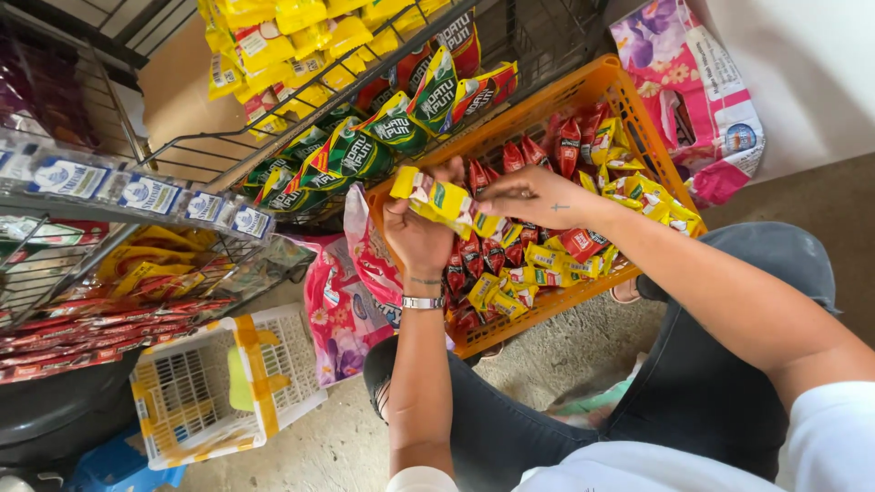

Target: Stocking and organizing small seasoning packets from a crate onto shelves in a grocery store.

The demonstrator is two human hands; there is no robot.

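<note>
The orange crate [583,96] sits tilted on the rough concrete floor [565,351], hemmed in — a dark wire rack [182,150] crowds its upper edge, a pink flowered sack [697,87] leans just beyond its far corner, and another flowered bag [342,310] lies against its near corner. The only open room is the strip of floor below the crate, between it and the person's knees in dark jeans.

Inside the crate lie loose glossy sachets, red ones [570,146] heaped toward the rack and yellow ones [638,191] along the opposite wall. The rack beside the crate holds green-and-red packets [346,155] and, higher up, yellow packets [264,41]. Well away from the crate, past the flowered bag, stands a white latticed plastic basket [173,401] bound with yellow tape.

Over the crate's middle, the left hand [417,235], a metal watch on its wrist, is closed around a crinkly strip of yellow sachets [437,196]. The right hand [538,194] pinches the strip's other end between bent fingertips — the strip hangs just above the red sachets.
</note>
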